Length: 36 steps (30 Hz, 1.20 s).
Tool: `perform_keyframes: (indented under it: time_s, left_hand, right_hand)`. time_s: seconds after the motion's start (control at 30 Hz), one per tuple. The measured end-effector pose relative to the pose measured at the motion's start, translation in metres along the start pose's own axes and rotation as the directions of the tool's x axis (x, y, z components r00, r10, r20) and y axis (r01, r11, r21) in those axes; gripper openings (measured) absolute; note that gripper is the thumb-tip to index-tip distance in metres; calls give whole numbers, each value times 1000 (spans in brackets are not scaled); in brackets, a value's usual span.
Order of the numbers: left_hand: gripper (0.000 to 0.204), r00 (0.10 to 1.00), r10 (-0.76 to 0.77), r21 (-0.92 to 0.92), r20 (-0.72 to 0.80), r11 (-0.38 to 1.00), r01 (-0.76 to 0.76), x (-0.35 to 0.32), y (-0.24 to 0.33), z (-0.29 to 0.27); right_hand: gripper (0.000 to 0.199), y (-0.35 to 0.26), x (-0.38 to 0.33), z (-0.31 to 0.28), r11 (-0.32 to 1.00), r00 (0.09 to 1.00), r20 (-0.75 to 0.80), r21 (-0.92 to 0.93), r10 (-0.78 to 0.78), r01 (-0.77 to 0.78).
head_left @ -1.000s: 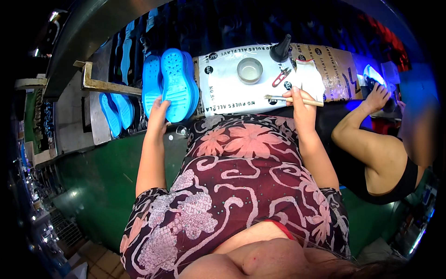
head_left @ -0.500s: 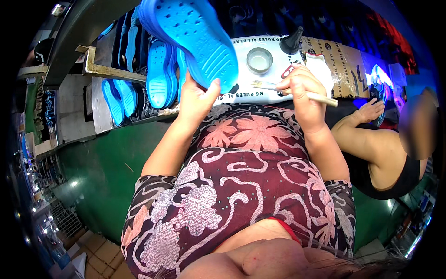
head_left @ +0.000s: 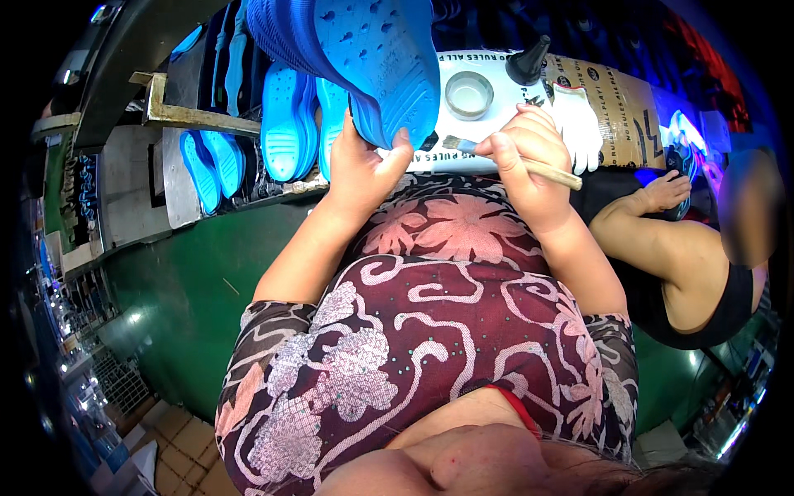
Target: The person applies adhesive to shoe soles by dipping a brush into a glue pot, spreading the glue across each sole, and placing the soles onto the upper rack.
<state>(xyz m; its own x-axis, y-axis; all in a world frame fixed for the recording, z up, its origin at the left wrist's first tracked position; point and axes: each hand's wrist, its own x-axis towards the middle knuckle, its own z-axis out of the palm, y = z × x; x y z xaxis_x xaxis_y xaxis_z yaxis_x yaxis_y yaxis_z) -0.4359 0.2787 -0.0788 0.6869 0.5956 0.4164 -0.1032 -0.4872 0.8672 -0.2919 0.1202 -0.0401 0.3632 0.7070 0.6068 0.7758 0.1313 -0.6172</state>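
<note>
Slim gap between sole (head_left: pixel 376 70) and brush (head_left: pixel 552 173); cup (head_left: pixel 469 96) (open-topped) blocks beyond.

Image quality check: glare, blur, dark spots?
Head view: blue-white glare at right, black fisheye corners; head view: co-worker's head blurred out, held blue soles and brush fairly clear; head view: space beyond the white-covered work surface mostly dark.

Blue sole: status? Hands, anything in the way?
Left hand gripping blue sole by its near end. Right hand holding brush, bristles toward sole, not touching. Round cup beyond brush, not between the two.
</note>
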Motion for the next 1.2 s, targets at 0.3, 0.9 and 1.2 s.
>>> perform_keyframes:
  time_s: [0.3,0.9,1.2]
  left_hand:
    - [50,999,22,12,30,1000,-23,-2,0,2]
    - [41,989,150,-52,-15,987,-150,-4,-5,9]
    - [29,930,368,175,-18,917,-359,2,1,5]
  right_hand:
    - [20,5,4,6,997,997,12,-33,-71,71]
    - [22,0,1,6,995,995,-21,21,-96,97]
    - [30,-3,-3,-2,996,1000,25,92,1,-3]
